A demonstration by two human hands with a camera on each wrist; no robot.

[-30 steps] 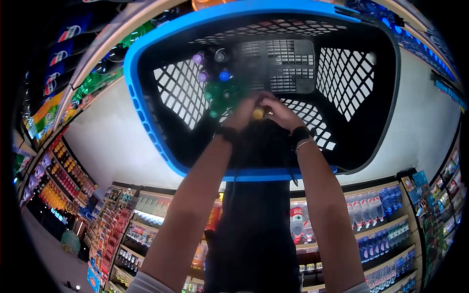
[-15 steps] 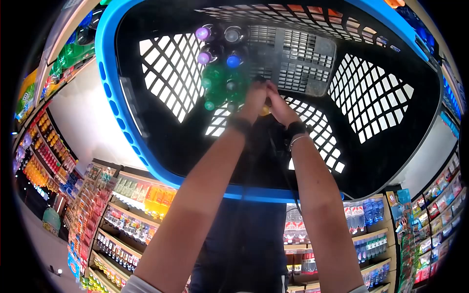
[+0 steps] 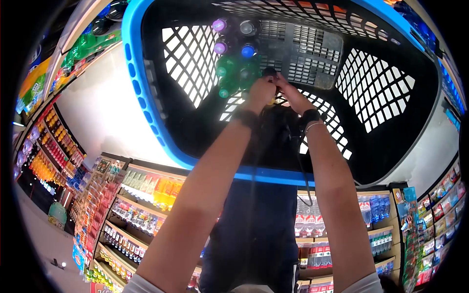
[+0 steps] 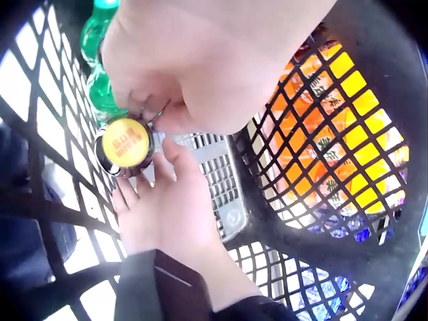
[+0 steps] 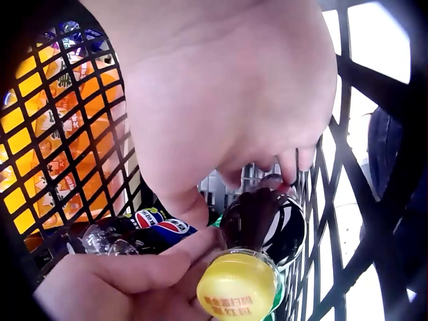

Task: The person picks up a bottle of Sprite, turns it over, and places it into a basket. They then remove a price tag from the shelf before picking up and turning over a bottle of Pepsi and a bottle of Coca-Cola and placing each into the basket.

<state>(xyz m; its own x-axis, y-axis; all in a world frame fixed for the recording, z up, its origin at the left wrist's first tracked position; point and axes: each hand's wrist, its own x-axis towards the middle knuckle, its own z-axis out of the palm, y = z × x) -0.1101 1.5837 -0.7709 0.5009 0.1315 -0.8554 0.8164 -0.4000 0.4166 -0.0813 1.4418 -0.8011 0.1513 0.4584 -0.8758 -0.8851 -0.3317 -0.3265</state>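
Both hands meet low inside a blue-rimmed black shopping basket (image 3: 141, 95), around a dark drink bottle with a yellow cap (image 5: 237, 286). The left hand (image 3: 262, 93) grips it near the neck, its fingers curled by the yellow cap (image 4: 126, 144) in the left wrist view. From the other side, the right hand (image 3: 293, 96) holds the bottle's body, its fingers partly hidden behind the dark body (image 5: 253, 217) in the right wrist view. Green bottles (image 3: 229, 68) stand just left of the hands. Behind them are bottles with purple caps (image 3: 220, 25) and a blue cap (image 3: 248, 50).
Bottles with Pepsi labels (image 5: 160, 224) lie near the hands in the right wrist view. Orange drink packs (image 4: 321, 134) show through the mesh wall. Store shelves with bottles (image 3: 312, 224) surround the basket, and hanging snack packs (image 3: 95, 210) line the left side.
The basket has shifted in the head view as the camera moved. Both hands stay together beside the green bottles, and the yellow cap, plain at first, is now mostly covered by them.
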